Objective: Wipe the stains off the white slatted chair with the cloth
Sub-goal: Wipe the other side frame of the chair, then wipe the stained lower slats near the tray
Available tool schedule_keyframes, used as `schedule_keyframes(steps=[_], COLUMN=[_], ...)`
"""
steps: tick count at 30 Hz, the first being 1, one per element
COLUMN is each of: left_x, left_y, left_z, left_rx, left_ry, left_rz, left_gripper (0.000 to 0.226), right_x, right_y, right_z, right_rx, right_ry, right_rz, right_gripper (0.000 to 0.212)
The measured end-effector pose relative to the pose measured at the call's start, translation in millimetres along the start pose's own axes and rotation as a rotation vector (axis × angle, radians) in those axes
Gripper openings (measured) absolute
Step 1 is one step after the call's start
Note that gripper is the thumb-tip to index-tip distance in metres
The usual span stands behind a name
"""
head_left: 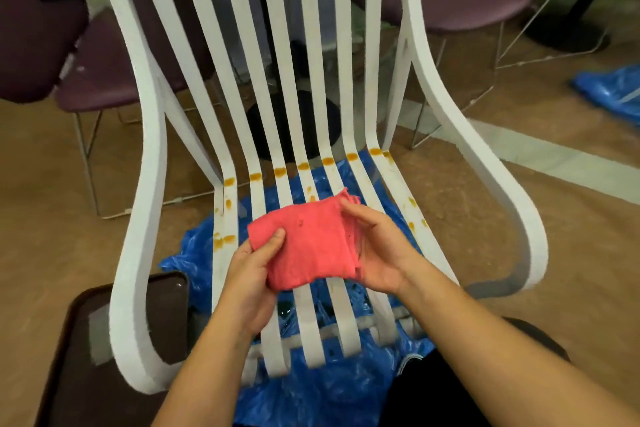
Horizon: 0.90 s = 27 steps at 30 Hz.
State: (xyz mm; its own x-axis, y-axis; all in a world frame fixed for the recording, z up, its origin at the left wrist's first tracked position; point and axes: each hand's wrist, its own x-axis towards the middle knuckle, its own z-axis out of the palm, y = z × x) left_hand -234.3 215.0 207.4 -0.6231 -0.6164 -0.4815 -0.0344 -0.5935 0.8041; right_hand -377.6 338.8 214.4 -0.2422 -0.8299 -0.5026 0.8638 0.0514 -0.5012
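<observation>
The white slatted chair fills the middle of the view, facing me. Orange stains run in a row across the slats where the seat bends up into the back, with more blotches on the left slat and the right slat. A folded pink-red cloth is held just above the seat slats. My left hand pinches its left lower edge, thumb on top. My right hand grips its right folded edge.
A blue plastic sheet lies on the floor under the chair; another blue bag is at the right. A dark brown tray sits at the lower left. Purple chairs and a table pedestal stand behind.
</observation>
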Motion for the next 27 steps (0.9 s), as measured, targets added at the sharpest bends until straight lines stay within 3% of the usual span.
schedule_keyframes(steps=[4, 7, 10, 15, 19, 21, 24, 27], left_x=[-21, -29, -32, -41, -49, -52, -58, -61], left_y=[1, 6, 17, 34, 39, 39, 38, 37], left_z=[15, 23, 27, 42, 50, 51, 51, 47], left_rx=[0.06, 0.185, 0.276, 0.36, 0.356, 0.37, 0.382, 0.393], left_ry=[-0.023, -0.002, 0.024, -0.014, -0.017, -0.02, -0.025, -0.016], left_rz=[-0.001, 0.069, 0.111, 0.173, 0.187, 0.187, 0.19, 0.192], left_gripper=[0.038, 0.035, 0.024, 0.018, 0.016, 0.016, 0.016, 0.016], right_x=[-18, -33, -52, -89, -113, -117, -104, -79], right_y=[22, 22, -1, -79, -149, -176, -190, -170], right_z=[14, 25, 31, 29, 17, 6, -20, -45], right_rx=[0.147, 0.076, -0.098, -0.329, -0.802, -1.057, -1.394, -1.589], right_ry=[0.001, 0.092, 0.185, 0.309, 0.684, 0.82, 0.894, 0.758], right_rz=[0.006, -0.001, -0.085, -0.392, -0.818, -0.913, -0.761, -0.506], right_gripper=[0.035, 0.054, 0.041, 0.03, 0.04, 0.042, 0.042, 0.052])
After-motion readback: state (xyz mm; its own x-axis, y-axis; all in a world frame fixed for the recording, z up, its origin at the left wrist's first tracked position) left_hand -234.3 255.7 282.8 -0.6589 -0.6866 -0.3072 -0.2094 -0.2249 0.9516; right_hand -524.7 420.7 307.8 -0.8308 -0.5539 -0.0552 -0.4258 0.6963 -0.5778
